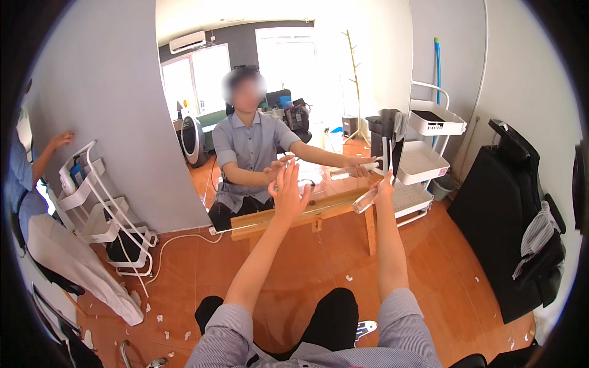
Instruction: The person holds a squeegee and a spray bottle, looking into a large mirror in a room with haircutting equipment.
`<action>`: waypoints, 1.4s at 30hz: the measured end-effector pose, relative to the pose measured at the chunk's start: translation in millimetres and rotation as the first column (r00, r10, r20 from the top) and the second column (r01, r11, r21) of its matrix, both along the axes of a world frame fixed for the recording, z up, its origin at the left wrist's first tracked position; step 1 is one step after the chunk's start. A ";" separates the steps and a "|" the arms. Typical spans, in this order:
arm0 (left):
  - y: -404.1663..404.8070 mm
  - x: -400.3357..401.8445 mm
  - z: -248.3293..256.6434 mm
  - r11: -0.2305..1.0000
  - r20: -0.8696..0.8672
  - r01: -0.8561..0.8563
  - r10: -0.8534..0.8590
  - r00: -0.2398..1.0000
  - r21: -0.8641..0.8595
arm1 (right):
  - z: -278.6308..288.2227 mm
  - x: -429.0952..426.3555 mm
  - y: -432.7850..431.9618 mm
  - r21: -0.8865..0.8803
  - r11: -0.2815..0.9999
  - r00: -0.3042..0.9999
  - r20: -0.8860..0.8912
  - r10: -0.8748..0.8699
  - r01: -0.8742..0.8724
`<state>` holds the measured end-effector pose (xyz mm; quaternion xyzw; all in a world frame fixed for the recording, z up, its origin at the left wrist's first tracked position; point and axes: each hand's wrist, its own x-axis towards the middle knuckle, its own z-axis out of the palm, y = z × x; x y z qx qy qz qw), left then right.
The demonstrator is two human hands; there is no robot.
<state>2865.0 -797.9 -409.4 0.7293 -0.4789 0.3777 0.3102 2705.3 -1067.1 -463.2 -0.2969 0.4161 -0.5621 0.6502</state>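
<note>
A large wall mirror [317, 115] stands before me and reflects a seated person with both arms out. My left hand [289, 191] is raised close to the glass, fingers up and somewhat apart; whether it touches the glass I cannot tell. My right hand [384, 186] grips a squeegee by its clear, bottle-like handle [366, 201]. The white squeegee head [389, 154] points up at the mirror's right side, its blade nearly upright. Below both hands runs a wooden ledge [257, 226] along the mirror's foot.
White tiered trolleys stand left [99, 230] and right [421, 158]. A person's hand [62, 139] shows at far left, near draped white cloth [83, 267]. A white cable [172, 239] crosses the tiled floor [294, 271], which has paper scraps. A black padded board [497, 230] leans right.
</note>
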 end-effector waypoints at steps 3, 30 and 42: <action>34.9 8.5 -3.6 0.965 -0.124 0.109 -0.142 0.982 -0.237 | -1.3 4.5 2.3 -0.018 0.998 0.998 -0.031 -0.056 0.055; 208.2 151.5 -37.3 0.736 -0.638 0.434 -0.672 0.376 -0.520 | 14.7 190.6 274.7 -0.052 0.998 0.987 0.163 -0.014 0.022; 234.8 181.6 -21.3 0.716 -0.811 0.594 -0.559 0.172 -0.367 | 31.6 228.1 365.9 0.041 0.996 0.987 0.144 0.066 -0.073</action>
